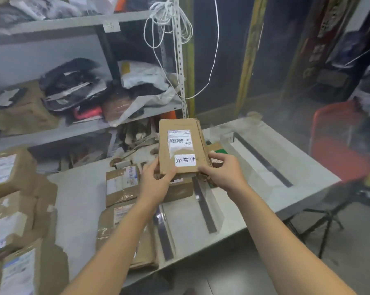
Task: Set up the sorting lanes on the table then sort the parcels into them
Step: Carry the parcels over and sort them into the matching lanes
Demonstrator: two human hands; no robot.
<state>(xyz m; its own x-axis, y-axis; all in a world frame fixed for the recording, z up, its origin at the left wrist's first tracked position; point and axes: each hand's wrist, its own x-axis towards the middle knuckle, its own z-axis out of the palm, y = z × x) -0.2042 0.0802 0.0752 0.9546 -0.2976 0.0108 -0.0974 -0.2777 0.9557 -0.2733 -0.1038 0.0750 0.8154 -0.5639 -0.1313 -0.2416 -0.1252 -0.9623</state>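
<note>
Left hand (156,177) and right hand (224,169) hold a parcel (179,143) above seemingly piled boxes (121,184).

Desk (254,177), pale top, centre to right of frame. Carries: dark strips (263,160), three, roughly parallel; taped cardboard parcel (121,184), centre; flat brown parcels (124,231), lower centre.

Matt brown cardboard parcel (181,145) and a smooth white table (286,167).

The parcel's card is dull and slightly rough, creased at its lower edge. The shipping label (179,141) on it is smooth white paper with a faint shine. Boxes (121,186) on the table carry glossy, wrinkled brown tape. Dark strips (265,162) on the tabletop look matt. The shelf rack (62,23) is grey painted metal, holding crinkled white plastic bags (143,78) and black bags (71,81) with a sheen. A red chair (339,154) looks like plastic.
</note>
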